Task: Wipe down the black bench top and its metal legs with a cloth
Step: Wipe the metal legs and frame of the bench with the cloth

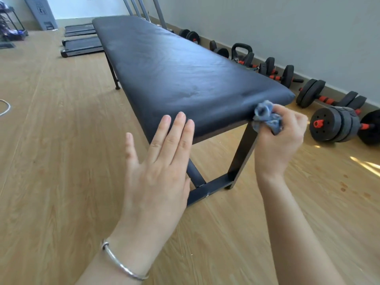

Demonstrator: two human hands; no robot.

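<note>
You stand in a gym room with a pale wood floor [51, 140] and a grey wall [287, 27] along the right of the frame. The long black tabletop [174, 68] of the bench runs from the upper left down to the middle of the picture, with its near end right in front of you.

Your left grip [162, 171] is released. The fingers are straight and close together, and their tips lie over the near left corner of the tabletop; you cannot tell whether they press on it. A silver bracelet [123, 264] sits on that wrist.

Your right grip [277, 140] is clenched around a crumpled blue-grey cloth [267, 118]. The cloth touches the front edge of the tabletop near its right corner, just above the near metal leg [244, 153]. A crossbar [211, 188] joins that leg low down, close to the floor. A far leg [112, 70] shows under the left side.

Black dumbbells [337, 124] with red handles and a kettlebell [240, 50] line the wall on the right. Treadmills [82, 46] and a grey bin [39, 11] sit in the upper left, and a white cord [5, 106] lies at the left edge.
</note>
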